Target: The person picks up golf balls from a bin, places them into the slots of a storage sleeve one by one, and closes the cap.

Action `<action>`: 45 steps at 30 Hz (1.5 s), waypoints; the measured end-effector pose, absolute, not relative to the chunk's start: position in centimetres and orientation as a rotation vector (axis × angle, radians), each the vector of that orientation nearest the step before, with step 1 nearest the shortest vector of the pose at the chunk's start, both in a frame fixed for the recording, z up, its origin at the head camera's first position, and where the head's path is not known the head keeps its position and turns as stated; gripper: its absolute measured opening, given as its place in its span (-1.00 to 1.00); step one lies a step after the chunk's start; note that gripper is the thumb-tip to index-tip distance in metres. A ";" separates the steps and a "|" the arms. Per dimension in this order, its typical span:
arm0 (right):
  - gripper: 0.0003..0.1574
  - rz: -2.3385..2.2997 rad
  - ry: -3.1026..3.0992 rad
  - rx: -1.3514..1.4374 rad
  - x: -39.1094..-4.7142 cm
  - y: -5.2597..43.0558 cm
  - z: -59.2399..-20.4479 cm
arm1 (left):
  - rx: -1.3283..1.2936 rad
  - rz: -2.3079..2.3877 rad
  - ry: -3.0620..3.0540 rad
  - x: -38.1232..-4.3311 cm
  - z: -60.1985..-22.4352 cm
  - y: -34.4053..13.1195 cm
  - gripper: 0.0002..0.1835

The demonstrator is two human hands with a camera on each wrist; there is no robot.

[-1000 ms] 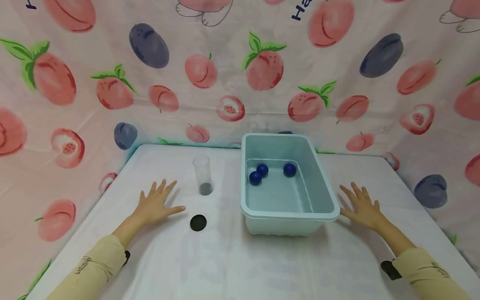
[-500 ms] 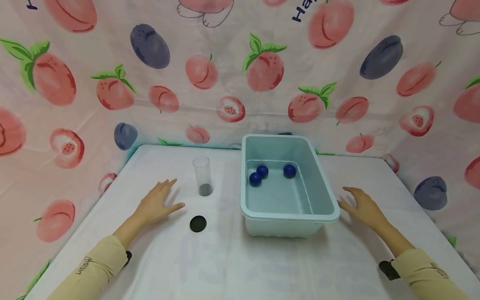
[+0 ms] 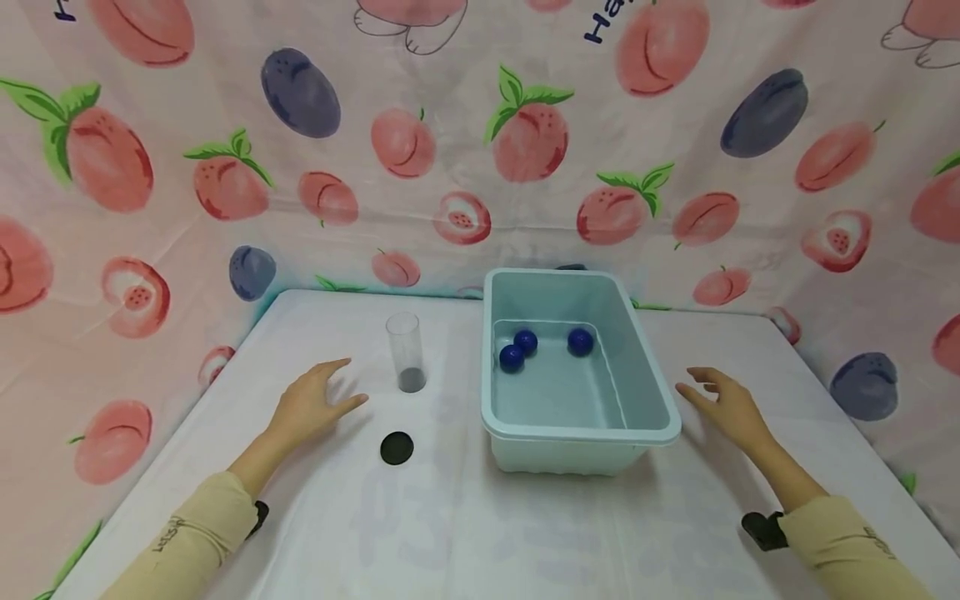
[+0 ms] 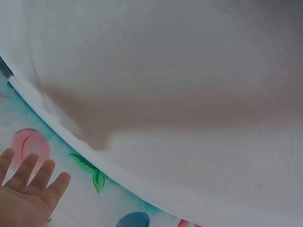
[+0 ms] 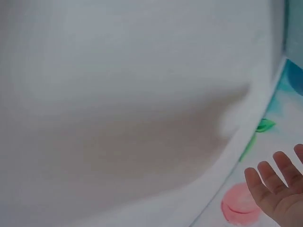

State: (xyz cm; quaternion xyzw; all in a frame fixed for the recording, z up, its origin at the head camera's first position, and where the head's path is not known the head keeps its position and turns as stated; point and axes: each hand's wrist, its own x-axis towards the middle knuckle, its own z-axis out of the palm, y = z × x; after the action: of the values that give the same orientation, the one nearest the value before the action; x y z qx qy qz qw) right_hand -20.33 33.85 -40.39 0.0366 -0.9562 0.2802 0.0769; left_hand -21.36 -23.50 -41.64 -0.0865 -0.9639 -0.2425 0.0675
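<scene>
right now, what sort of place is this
Likely a staged tabletop workspace: a white-covered table, a fruit-print cloth behind it, and a tub holding three blue balls. What lies beyond is hidden.

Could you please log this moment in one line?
left hand: empty; right hand: empty; clear cylinder: upright; black disc: flat; three blue balls: in light-blue tub

Bright, even light across the white table (image 3: 450, 533), soft shadows (image 3: 296, 477) at left and right; over to the 2 wrist views, dimmer and greyer, each with 1 broad, blurry shadow (image 4: 161, 111)!
</scene>
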 end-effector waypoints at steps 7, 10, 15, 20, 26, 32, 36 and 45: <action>-0.39 1.002 -2.761 0.077 -20.8 33.3 -38.9 | -0.196 -0.849 -2.861 -21.7 -41.4 -23.2 -0.22; -0.37 1.110 -2.727 0.033 -20.8 33.1 -38.5 | -0.177 -0.911 -2.838 -21.9 -41.3 -22.9 -0.22; -0.35 1.410 -2.598 0.006 -20.4 32.6 -38.0 | -0.142 -1.035 -2.805 -22.0 -41.3 -22.4 -0.24; -0.73 1.739 -2.424 0.009 -20.2 32.2 -37.6 | -0.136 -1.140 -2.771 -22.1 -41.2 -21.9 -0.25; -0.89 2.144 -2.189 -0.021 -20.1 31.9 -36.8 | -0.199 -1.266 -2.703 -22.8 -40.9 -21.2 -0.26; -0.86 2.399 -2.021 0.030 -20.4 31.3 -36.0 | -0.186 -1.352 -2.667 -23.2 -40.5 -20.4 -0.26; -0.82 2.525 -1.918 0.023 -20.5 31.1 -35.5 | -0.164 -1.448 -2.630 -23.6 -40.3 -19.5 -0.26; -0.83 2.735 -1.736 -0.015 -20.7 31.0 -34.3 | -0.158 -1.604 -2.585 -24.6 -39.9 -17.2 -0.18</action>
State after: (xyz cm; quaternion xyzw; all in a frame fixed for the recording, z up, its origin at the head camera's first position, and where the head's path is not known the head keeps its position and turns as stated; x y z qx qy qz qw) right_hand -20.68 30.99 -34.31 -0.0047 -0.5352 0.8433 -0.0491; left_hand -24.56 -17.22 -39.85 -0.0517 -0.8477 -0.5258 0.0476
